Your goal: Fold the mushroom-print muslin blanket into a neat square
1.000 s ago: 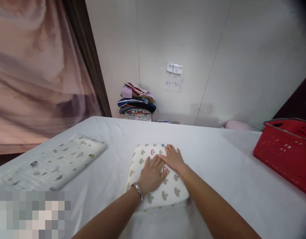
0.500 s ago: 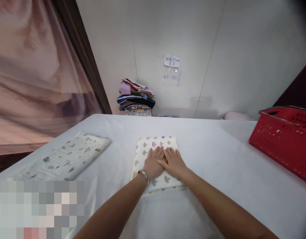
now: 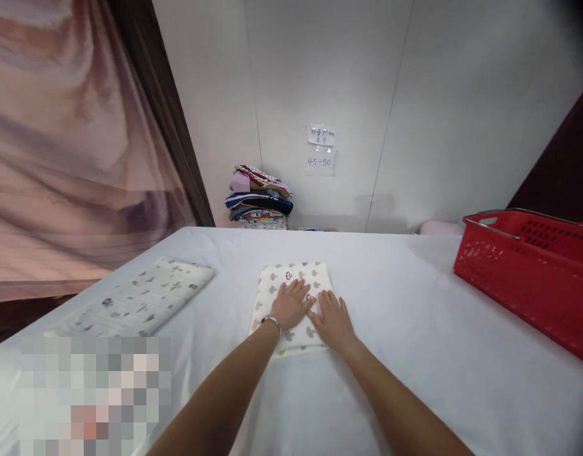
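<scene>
A white folded cloth (image 3: 272, 278) printed with grey mushroom shapes and a few coloured ones lies flat at the middle of the table. On top of it rests my left hand (image 3: 291, 305), open, palm down, fingers spread, with a bracelet at the wrist. My right hand (image 3: 335, 320) lies open at the cloth's right edge, its thumb and fingertips on the fabric. The two hands are slightly apart, the thumbs close together. Parts of the cloth under both hands are hidden.
Left on the white-covered table (image 3: 405, 304) lies another folded cloth (image 3: 144, 294) with dark prints. Below it, an area is pixelated. A red basket (image 3: 523, 272) stands at the right. Beyond the far edge are stacked fabrics (image 3: 260, 199) and a wall with paper signs (image 3: 319, 149).
My hands have parted: the right has slid toward the cloth's right edge, while the left stays on top. The camera view has shifted a little, bringing more of the basket into sight.
</scene>
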The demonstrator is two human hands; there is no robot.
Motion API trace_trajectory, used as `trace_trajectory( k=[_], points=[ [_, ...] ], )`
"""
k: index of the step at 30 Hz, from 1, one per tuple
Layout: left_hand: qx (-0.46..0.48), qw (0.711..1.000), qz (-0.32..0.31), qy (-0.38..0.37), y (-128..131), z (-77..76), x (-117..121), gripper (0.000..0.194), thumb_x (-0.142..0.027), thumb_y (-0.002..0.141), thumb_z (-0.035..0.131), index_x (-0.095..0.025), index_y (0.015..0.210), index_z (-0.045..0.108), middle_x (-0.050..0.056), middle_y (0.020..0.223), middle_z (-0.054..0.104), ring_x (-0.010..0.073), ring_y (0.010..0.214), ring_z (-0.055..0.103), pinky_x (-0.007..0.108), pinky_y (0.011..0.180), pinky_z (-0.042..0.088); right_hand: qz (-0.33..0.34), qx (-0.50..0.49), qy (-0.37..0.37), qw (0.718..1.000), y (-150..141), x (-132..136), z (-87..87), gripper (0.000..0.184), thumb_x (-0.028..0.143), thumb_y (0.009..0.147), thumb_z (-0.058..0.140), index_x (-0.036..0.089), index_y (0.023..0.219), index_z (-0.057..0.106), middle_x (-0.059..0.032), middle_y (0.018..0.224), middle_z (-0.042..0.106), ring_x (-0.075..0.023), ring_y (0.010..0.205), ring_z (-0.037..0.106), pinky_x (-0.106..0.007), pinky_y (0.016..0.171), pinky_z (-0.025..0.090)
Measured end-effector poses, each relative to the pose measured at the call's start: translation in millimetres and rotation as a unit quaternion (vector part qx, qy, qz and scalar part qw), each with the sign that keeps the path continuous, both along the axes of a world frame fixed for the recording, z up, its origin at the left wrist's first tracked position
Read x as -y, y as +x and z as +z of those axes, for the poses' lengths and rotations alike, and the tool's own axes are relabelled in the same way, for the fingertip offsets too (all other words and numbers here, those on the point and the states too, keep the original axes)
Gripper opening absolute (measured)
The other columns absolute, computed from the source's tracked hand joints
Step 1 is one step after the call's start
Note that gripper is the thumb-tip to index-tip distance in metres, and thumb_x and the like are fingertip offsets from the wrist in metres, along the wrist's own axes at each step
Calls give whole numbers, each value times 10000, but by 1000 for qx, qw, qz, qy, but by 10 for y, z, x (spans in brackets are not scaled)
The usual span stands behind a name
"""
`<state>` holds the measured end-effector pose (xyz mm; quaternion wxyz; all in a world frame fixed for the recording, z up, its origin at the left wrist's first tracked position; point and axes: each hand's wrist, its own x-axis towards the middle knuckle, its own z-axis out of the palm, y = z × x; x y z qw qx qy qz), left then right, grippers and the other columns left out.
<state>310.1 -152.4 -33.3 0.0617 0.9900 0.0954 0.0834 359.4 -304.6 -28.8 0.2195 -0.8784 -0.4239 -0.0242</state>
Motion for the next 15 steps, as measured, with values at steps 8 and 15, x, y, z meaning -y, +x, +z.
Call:
trace_trajectory(
  k=[8, 15],
  points=[
    [-54, 996, 29, -67, -8, 286, 80, 542, -528, 889, 265, -238, 1324, 408, 53, 1459, 284, 228, 1354, 198, 488, 1079, 149, 24, -88, 187, 978, 133, 131, -237, 455, 342, 856, 403, 161, 1263, 499, -83, 1378, 416, -219, 1325, 269, -397, 1069, 255],
    [43, 995, -84, 15, -656, 210, 613, 627, -499, 805, 494, -227, 1352, 352, 72, 1426, 350, 225, 1322, 273, 469, 1097, 138, -125, -402, 302, 855, 473, 249, -221, 586, 347, 795, 450, 113, 1331, 411, -110, 1355, 439, -211, 1209, 450, -319, 994, 369]
  ],
)
